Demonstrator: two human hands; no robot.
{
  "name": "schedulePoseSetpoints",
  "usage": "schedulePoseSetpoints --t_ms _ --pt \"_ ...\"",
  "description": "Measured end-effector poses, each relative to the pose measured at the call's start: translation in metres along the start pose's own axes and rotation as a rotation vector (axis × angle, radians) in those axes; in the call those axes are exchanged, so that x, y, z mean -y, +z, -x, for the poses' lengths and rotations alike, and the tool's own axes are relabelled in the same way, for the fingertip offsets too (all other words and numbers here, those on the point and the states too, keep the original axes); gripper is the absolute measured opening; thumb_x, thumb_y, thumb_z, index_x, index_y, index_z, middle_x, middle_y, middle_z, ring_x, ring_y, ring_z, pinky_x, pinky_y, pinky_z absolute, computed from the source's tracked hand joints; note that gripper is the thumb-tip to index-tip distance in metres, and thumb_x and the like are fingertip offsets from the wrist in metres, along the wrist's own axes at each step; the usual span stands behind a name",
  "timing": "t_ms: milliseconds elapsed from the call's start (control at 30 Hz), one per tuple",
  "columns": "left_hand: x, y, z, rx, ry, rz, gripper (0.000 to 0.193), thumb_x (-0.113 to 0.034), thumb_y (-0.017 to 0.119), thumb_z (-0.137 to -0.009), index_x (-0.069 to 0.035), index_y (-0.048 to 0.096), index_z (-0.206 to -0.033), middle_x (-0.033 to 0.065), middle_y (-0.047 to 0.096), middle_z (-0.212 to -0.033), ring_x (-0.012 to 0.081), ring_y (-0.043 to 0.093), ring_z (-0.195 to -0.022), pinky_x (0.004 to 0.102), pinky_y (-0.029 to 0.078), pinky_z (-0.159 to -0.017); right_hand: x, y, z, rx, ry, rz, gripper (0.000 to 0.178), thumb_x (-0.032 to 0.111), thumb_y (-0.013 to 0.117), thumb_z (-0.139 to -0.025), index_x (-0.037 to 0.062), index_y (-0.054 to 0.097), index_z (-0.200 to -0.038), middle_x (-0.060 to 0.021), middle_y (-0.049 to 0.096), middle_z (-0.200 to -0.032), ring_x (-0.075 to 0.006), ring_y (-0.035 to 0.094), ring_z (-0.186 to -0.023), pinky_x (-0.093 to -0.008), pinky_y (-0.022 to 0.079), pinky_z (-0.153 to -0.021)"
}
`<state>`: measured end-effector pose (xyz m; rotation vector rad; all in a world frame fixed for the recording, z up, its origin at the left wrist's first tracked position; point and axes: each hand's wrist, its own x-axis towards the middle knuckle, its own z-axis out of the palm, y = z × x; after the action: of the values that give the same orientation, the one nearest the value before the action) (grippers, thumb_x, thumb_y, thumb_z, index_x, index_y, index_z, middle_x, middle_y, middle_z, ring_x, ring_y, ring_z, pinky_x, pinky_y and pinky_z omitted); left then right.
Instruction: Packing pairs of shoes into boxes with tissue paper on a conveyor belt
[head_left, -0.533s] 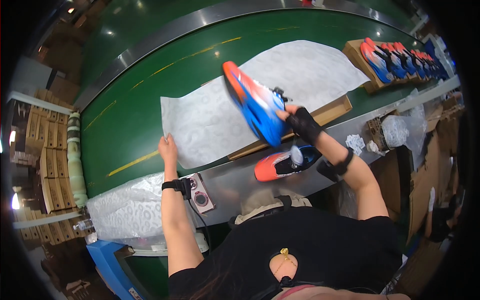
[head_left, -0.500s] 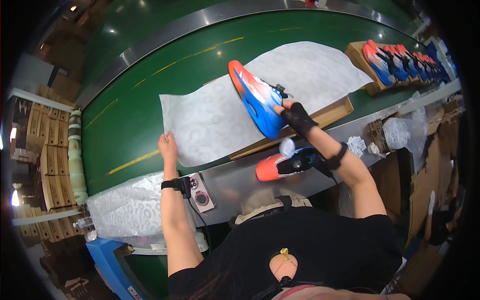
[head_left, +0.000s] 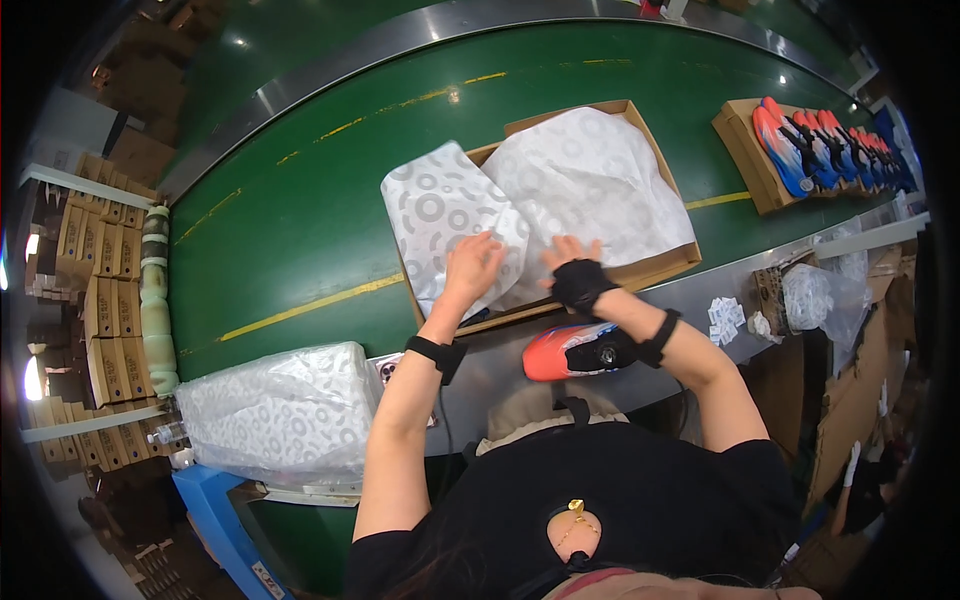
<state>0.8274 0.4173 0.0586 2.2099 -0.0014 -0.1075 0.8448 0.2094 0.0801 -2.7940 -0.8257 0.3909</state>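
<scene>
A sheet of patterned white tissue paper (head_left: 575,150) lies bunched inside a long cardboard shoebox (head_left: 667,175), its left part hanging over the box's end. My left hand (head_left: 474,266) rests on that left part, fingers loosely spread, gripping nothing. Beside it my right hand (head_left: 578,268), in a black fingerless glove, presses the paper near the box's front side with its fingers apart. Whatever lies under the paper is hidden. Close to my body, an orange, white and blue sports shoe (head_left: 545,354) lies on the metal edge, partly covered by my right forearm.
A carton of matching shoes (head_left: 795,150) stands at the right on the green conveyor belt (head_left: 300,240). Left of me is a plastic-wrapped stack of tissue paper (head_left: 280,410), with a phone (head_left: 388,370) beside it. Small white packets (head_left: 725,320) lie at the right edge.
The shoe in my right hand has gone from sight. The tissue paper, spread flat before, now sits folded in the box, and both hands have come together over it.
</scene>
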Motion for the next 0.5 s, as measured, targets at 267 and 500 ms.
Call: schedulePoseSetpoints --t_ms 267,500 --pt "-0.014 -0.008 0.011 0.483 -0.15 -0.162 0.036 -0.041 0.058 -0.074 -0.006 0.066 -0.069 0.0083 0.061 -0.063 0.0186 0.06 -0.062 0.0341 0.046 -0.061 -0.065 -0.022 0.124 -0.209 -0.338 -0.221 0.051 0.022 0.071 -0.057 0.0052 0.052 -0.102 -0.0122 0.054 -0.098 -0.0299 0.051 -0.093 -0.0427 0.04 -0.08" --pt "-0.072 0.021 0.086 0.546 0.097 0.117 0.056 -0.04 0.068 -0.068 0.003 0.056 -0.102 0.0164 0.059 -0.092 0.0213 0.059 -0.08 0.0291 0.046 -0.071 -0.053 -0.027 0.135 0.052 -0.374 0.001 0.066 0.026 0.071 -0.052 0.0108 0.046 -0.111 -0.0113 0.056 -0.095 -0.0295 0.056 -0.086 -0.0402 0.042 -0.077"
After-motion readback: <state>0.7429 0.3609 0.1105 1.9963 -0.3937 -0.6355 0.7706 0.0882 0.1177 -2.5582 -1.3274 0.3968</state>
